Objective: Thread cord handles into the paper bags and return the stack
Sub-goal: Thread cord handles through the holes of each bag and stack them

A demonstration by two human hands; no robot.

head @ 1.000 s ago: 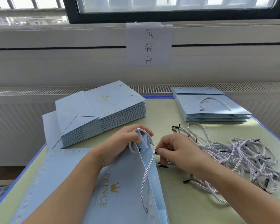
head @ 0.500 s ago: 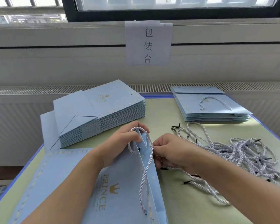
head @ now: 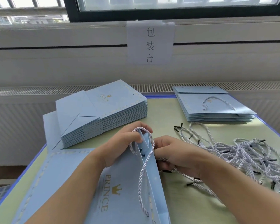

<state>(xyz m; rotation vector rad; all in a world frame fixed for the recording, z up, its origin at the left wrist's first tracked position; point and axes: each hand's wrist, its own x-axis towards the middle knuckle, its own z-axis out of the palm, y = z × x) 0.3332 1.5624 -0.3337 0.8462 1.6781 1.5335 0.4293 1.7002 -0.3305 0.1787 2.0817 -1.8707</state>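
With the left hand point(head: 120, 147) pinching open the mouth of the pale blue paper bag point(head: 126, 188) before the unthreaded stack, the right hand point(head: 173, 154), clenched round a white twisted cord point(head: 184, 172), should feed its black tip squarely through the hole.

One head-worn camera looks forward and down, close over the table point(head: 176, 110), facing the window point(head: 168, 4)

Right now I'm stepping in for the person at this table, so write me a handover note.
Left hand grips the open bag by its top edge. Right hand pinches a cord at the bag's side.
One cord handle is already on this bag.
Unthreaded stack rear left; finished stack rear right; loose cords to the right.
Left: this bag's second handle, then the rear-left stack.
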